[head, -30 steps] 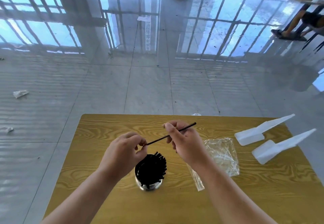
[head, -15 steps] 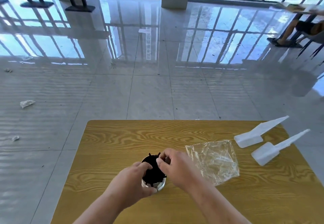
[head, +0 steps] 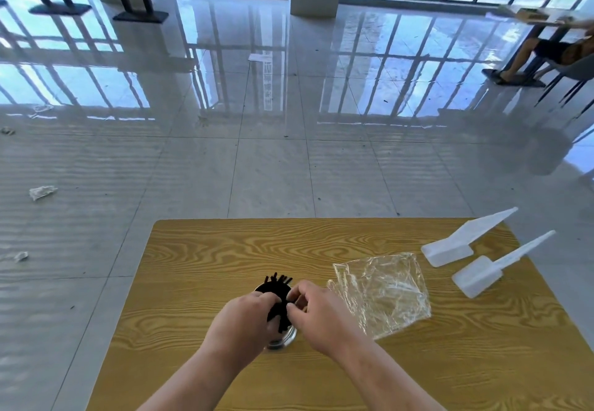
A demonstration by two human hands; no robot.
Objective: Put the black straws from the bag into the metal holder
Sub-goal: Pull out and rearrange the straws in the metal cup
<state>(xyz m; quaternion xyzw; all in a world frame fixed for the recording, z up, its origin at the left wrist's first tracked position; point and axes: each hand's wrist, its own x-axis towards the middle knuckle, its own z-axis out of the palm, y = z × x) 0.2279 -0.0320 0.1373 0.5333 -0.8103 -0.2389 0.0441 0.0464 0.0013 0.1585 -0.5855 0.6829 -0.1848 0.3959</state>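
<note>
Nearest the camera, both forearms reach in over the wooden counter [head: 199, 269] and the 2 hands meet over the metal holder [head: 287, 336]. The left hand [head: 239, 322] wraps the near side of the holder, its fingers curled against the bundle of black straws [head: 277, 306] that stands in it. The right hand [head: 316, 309] comes in from the other side with its fingers [head: 293, 295] bent and drawn together at the straws; whether they pinch a single straw or only press on the bundle, I cannot tell, since the tips are partly hidden. Straw ends fan out above the far rim.

The step in hand looks like settling the straws into the holder. To do it well, the left hand should steady the holder so it does not tip or slide on the smooth counter, while the right guides the straw ends straight down instead of pushing sideways. A light tap on the tops would level the ones that stick out; hard pressure could bend them.

Just beyond the right hand lies the clear plastic bag [head: 382, 291], flat and crumpled, and it appears empty, so the task seems nearly finished. Farther right sit 2 white plastic scoops [head: 456, 246], well apart from the holder.
</note>
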